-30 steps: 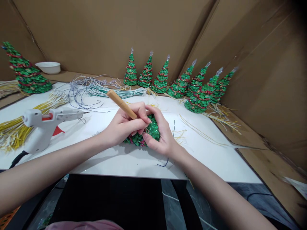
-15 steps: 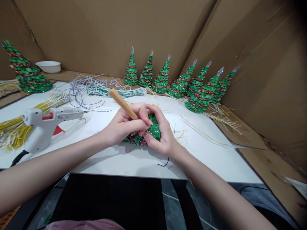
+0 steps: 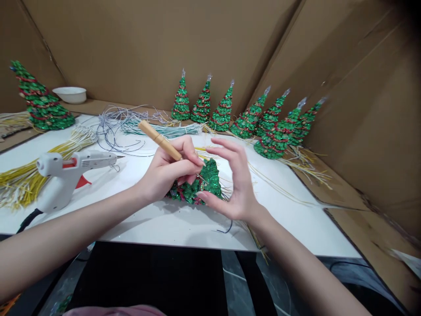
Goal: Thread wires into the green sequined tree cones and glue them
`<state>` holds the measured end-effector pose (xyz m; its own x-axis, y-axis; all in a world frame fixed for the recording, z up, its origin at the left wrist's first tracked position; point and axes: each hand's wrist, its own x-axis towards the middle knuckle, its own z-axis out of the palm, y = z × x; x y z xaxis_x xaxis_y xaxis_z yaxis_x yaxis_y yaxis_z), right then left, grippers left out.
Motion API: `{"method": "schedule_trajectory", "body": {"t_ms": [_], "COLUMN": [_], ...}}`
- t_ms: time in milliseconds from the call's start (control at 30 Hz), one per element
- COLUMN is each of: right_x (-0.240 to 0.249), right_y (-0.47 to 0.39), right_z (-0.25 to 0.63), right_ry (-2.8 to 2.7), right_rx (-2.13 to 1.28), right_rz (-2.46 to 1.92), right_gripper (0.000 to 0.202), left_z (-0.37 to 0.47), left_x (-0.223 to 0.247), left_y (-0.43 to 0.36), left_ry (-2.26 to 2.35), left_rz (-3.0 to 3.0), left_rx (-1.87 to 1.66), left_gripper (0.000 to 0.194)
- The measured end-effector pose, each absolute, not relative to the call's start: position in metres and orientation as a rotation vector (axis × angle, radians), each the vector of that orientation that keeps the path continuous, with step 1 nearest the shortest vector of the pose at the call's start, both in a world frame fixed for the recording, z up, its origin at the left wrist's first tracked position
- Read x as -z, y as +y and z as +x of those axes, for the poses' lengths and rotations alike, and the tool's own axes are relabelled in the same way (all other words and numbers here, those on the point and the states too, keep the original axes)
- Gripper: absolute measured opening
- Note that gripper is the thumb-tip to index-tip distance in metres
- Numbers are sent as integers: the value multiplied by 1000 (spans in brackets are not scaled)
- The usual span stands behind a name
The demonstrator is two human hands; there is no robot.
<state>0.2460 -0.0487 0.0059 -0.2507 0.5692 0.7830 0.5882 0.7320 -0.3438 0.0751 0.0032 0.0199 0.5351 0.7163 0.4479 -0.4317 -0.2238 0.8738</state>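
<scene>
A glittery green Christmas tree figurine with red and pink trim lies on its side on the white table, wires trailing from its right end. My left hand pinches an awl with a light wooden handle. Its thin metal shaft points down at the tree's surface; whether the tip is inside the tree I cannot tell. My right hand is open beside the tree's right end, fingers spread and raised, its thumb near or on the tree's front side. Part of the tree is hidden behind my left hand.
A white glue gun stands at left by a bundle of yellow wires. Green and white wires lie behind my hands. Several finished trees line the cardboard wall; a larger tree and white bowl are back left.
My right hand has let go of the tree and opened out to the right, uncovering its end and the wires. My left hand stays at the tree with the awl. The view has shifted slightly.
</scene>
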Motion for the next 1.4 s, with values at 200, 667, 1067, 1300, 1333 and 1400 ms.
{"method": "schedule_trajectory", "body": {"t_ms": [200,667,1067,1300,1333,1400], "right_x": [-24,-25,-17,-7,-5,-3], "right_y": [-55,-60,-48,-46,-45,-45], "right_z": [249,284,244,226,225,223], "right_ry": [-1942,-1838,-1521,-1473,-1464,-1443], "right_rx": [368,254,-301,-281,-268,-241], "right_rz": [-797,-1079,-1130,-1160,-1161,-1155], "right_gripper": [6,18,26,27,27,27], "left_z": [77,53,55,55,55,56], "left_x": [-33,-33,-22,-20,-20,-21], "left_y": [-6,0,10,11,11,10], "left_ry": [230,222,271,329,330,335], "left_rz": [1516,1729,2265,2317,2306,2296], "left_rx": [-1145,-1126,-908,-936,-934,-940], "left_gripper": [11,19,23,28,28,28]}}
